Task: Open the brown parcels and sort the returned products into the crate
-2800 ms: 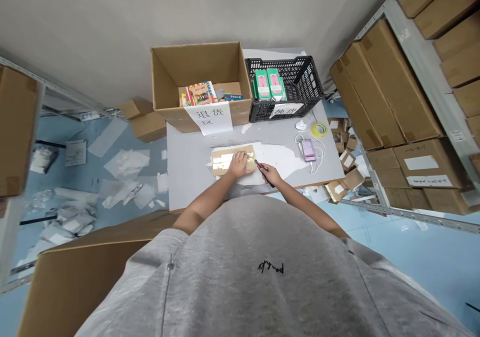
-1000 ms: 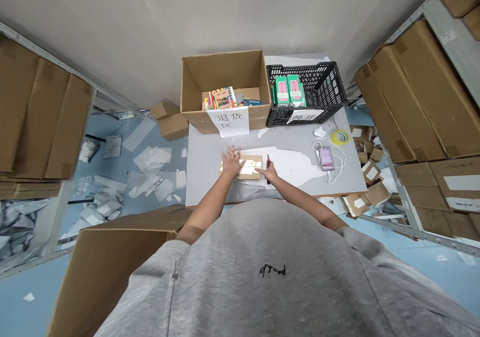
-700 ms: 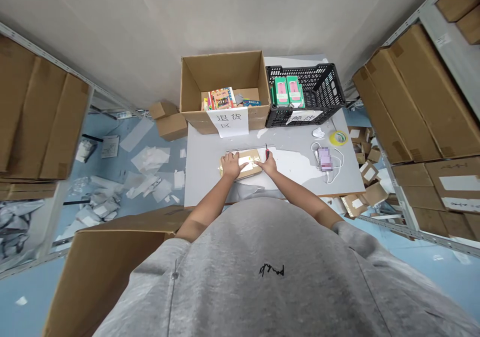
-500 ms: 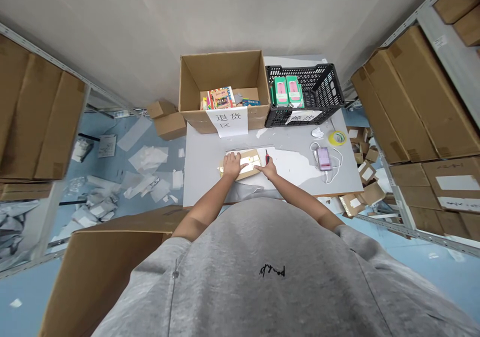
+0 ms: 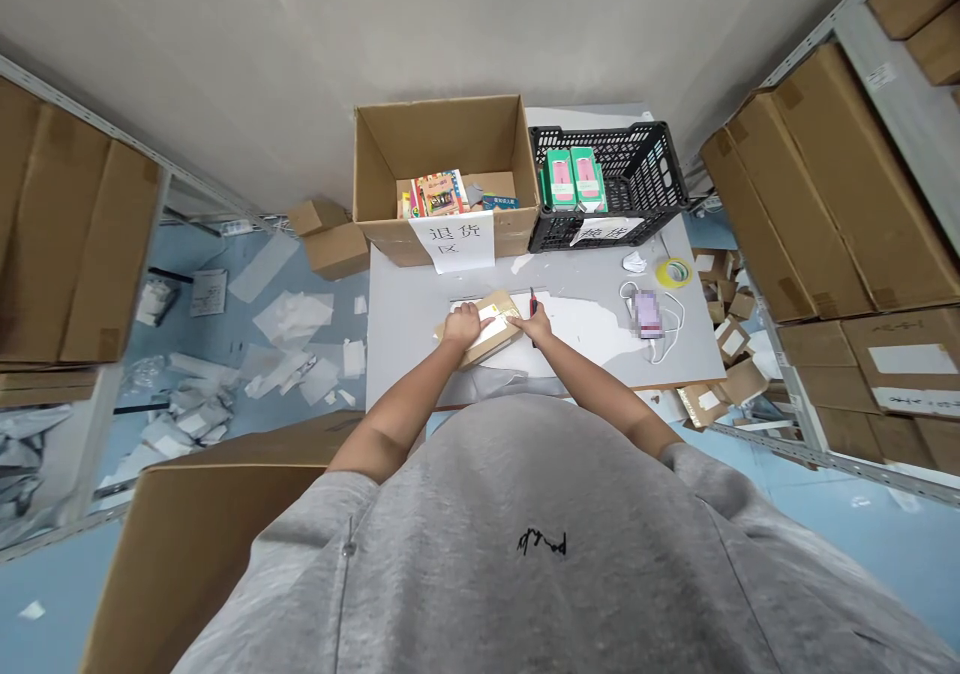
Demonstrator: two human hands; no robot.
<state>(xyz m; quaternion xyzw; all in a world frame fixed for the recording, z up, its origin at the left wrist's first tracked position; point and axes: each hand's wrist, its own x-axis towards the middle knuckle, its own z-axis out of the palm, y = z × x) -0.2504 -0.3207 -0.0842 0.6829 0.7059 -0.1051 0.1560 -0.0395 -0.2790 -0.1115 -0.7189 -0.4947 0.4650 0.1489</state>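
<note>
Swung askew, the cardboard parcel [image 5: 486, 327] touches the open left hand [image 5: 461, 326] and right hand [image 5: 531, 327].

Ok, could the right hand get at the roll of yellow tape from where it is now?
Probably yes. The right hand rests on the cardboard parcel, and the yellow tape roll sits on the same table. Nothing tall stands between them; only a flat pixelated device and its white cable lie nearby.
</note>
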